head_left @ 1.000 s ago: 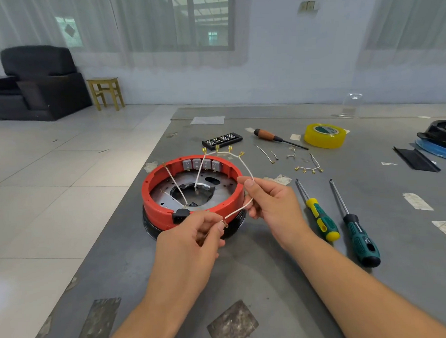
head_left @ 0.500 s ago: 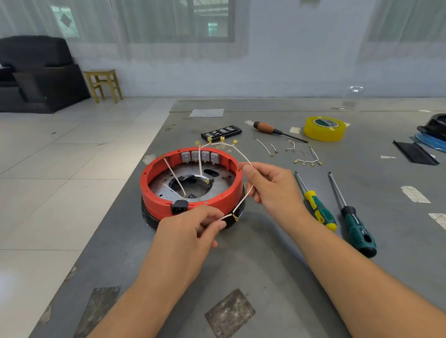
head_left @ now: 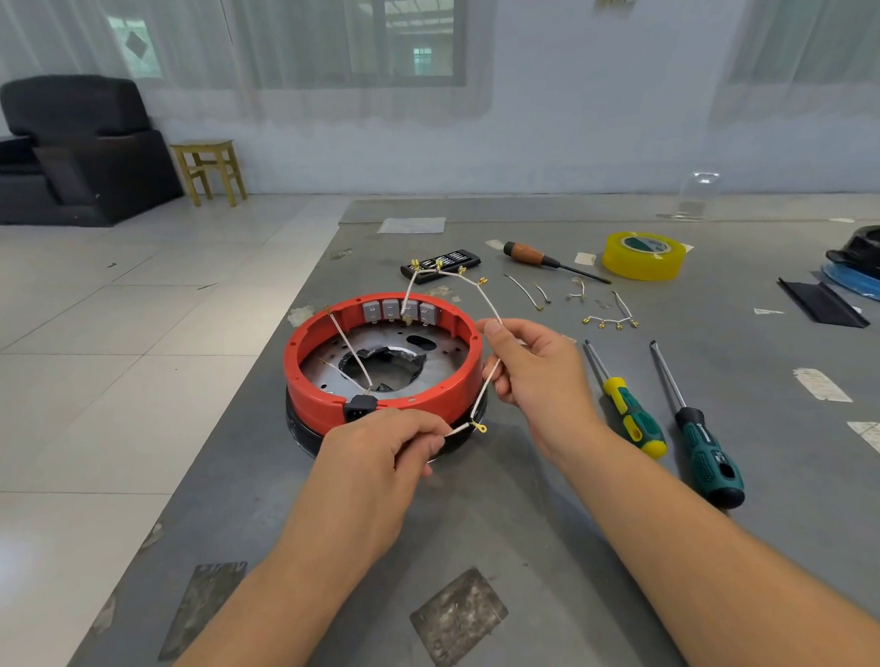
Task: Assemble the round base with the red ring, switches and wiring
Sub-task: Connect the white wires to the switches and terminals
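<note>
1. Base (head_left: 301, 428): black, round, on the grey table (head_left: 534, 529) near its left edge; mostly hidden under the red ring (head_left: 459, 382) and behind the left hand.
2. Switches (head_left: 400, 310): four grey blocks in a row on the ring's far inner wall.
3. Wire (head_left: 482, 302): white, with brass terminals; it arcs from the switches out over the ring's right side to both hands. A second strand crosses the ring's inside.
4. Left hand (head_left: 378, 465): thumb and forefinger pinch the wire's near end beside a terminal, in front of the ring.
5. Right hand (head_left: 539, 374): fingers curled round the wire's middle, right of the ring.
6. Two screwdrivers (head_left: 630, 411), just right of that hand.
7. Tape roll (head_left: 645, 256): yellow, far right.
8. Black-and-blue object (head_left: 869, 263): cut off at the right edge, unidentifiable.
</note>
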A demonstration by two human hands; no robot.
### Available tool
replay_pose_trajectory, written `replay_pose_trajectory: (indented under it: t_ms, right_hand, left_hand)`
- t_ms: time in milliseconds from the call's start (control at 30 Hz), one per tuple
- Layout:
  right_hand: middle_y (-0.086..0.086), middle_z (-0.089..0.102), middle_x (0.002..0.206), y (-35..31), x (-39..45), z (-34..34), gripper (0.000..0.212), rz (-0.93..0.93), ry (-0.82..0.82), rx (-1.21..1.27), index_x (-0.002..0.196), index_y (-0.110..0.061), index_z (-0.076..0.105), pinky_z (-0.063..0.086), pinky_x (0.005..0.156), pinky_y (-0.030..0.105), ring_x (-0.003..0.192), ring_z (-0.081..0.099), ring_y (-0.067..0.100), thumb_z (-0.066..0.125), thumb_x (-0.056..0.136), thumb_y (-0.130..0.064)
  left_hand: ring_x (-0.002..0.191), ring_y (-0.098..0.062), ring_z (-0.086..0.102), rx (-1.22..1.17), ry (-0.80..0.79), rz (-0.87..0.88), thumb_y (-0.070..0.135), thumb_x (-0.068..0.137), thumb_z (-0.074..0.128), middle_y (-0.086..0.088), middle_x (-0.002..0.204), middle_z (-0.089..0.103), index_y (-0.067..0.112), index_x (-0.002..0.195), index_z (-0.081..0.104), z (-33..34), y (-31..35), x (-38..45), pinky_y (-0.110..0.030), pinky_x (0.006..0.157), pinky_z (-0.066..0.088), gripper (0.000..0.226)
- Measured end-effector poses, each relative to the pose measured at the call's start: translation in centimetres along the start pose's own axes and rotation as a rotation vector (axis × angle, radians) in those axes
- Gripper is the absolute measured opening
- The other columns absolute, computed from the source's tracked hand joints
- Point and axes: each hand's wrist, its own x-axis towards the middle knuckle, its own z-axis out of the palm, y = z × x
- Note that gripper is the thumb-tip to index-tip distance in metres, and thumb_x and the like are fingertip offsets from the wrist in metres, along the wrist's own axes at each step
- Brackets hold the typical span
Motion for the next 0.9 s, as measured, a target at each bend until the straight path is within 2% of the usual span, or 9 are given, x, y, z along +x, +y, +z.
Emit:
replay_pose_trajectory:
  t_ms: [100, 300, 367, 467, 567, 667, 900]
  right_hand:
    - [0.001, 0.064, 0.058, -0.2, 0.2, -0.3, 0.014, 0.01, 0.052, 0.018, 0.102, -0.02, 0.073, 0.043, 0.043, 0.019, 0.043, 0.051, 0.008, 0.064, 0.101, -0.03]
    - [0.001, 0.068, 0.061, 0.0, 0.5, -0.6, 0.012, 0.013, 0.086, -0.013, 0.103, -0.023, 0.071, 0.048, 0.044, 0.021, 0.046, 0.056, 0.008, 0.063, 0.101, -0.032]
    - [0.0, 0.069, 0.061, 0.0, 0.6, -0.6, 0.01, 0.016, 0.095, -0.03, 0.102, -0.025, 0.071, 0.049, 0.045, 0.02, 0.046, 0.057, 0.007, 0.063, 0.101, -0.032]
    - [0.0, 0.07, 0.062, 0.1, 0.7, -0.6, 0.011, 0.026, 0.094, -0.036, 0.105, -0.025, 0.071, 0.05, 0.046, 0.021, 0.047, 0.057, 0.007, 0.063, 0.101, -0.033]
    - [0.0, 0.071, 0.063, 0.2, 0.7, -0.4, 0.015, 0.022, 0.086, -0.052, 0.109, -0.023, 0.071, 0.049, 0.046, 0.021, 0.047, 0.057, 0.007, 0.062, 0.101, -0.033]
    - [0.001, 0.068, 0.06, 0.2, 0.4, -0.2, 0.016, 0.003, 0.064, 0.0, 0.109, -0.019, 0.072, 0.047, 0.044, 0.021, 0.046, 0.056, 0.009, 0.062, 0.101, -0.03]
    - [0.004, 0.067, 0.062, 0.5, -0.1, 0.6, 0.016, -0.001, 0.058, 0.063, 0.106, -0.016, 0.073, 0.047, 0.045, 0.022, 0.047, 0.057, 0.011, 0.062, 0.102, -0.027]
  left_hand:
    - [0.08, 0.001, 0.072, -0.099, 0.088, -0.059, 0.009, 0.094, 0.076, 0.028, 0.092, 0.072, 0.032, 0.108, 0.079, -0.1, -0.4, 0.1, -0.008, 0.075, 0.051, 0.026]
    - [0.096, -0.003, 0.076, -0.271, 0.081, -0.121, -0.002, 0.097, 0.068, 0.018, 0.098, 0.077, 0.037, 0.115, 0.068, 0.0, -0.6, 0.1, -0.033, 0.089, 0.062, 0.043]
    - [0.098, -0.003, 0.076, -0.295, 0.095, -0.143, 0.0, 0.097, 0.068, 0.018, 0.1, 0.078, 0.038, 0.115, 0.065, -0.1, -0.6, 0.1, -0.035, 0.09, 0.063, 0.042]
    - [0.097, -0.002, 0.075, -0.278, 0.126, -0.127, 0.01, 0.098, 0.071, 0.02, 0.098, 0.078, 0.035, 0.112, 0.068, -0.1, -0.4, 0.0, -0.037, 0.089, 0.063, 0.029]
    - [0.094, -0.002, 0.075, -0.202, 0.173, -0.1, 0.013, 0.097, 0.072, 0.022, 0.093, 0.077, 0.03, 0.106, 0.072, -0.2, -0.1, 0.0, -0.034, 0.087, 0.063, 0.019]
    - [0.087, -0.001, 0.075, -0.111, 0.258, -0.07, 0.013, 0.095, 0.075, 0.019, 0.088, 0.078, 0.026, 0.102, 0.075, -0.5, 0.0, 0.1, -0.025, 0.083, 0.059, 0.015]
    - [0.083, -0.001, 0.072, 0.014, 0.327, -0.021, 0.013, 0.092, 0.078, 0.02, 0.08, 0.074, 0.025, 0.098, 0.08, -1.2, 0.2, 0.0, -0.013, 0.078, 0.054, 0.014]
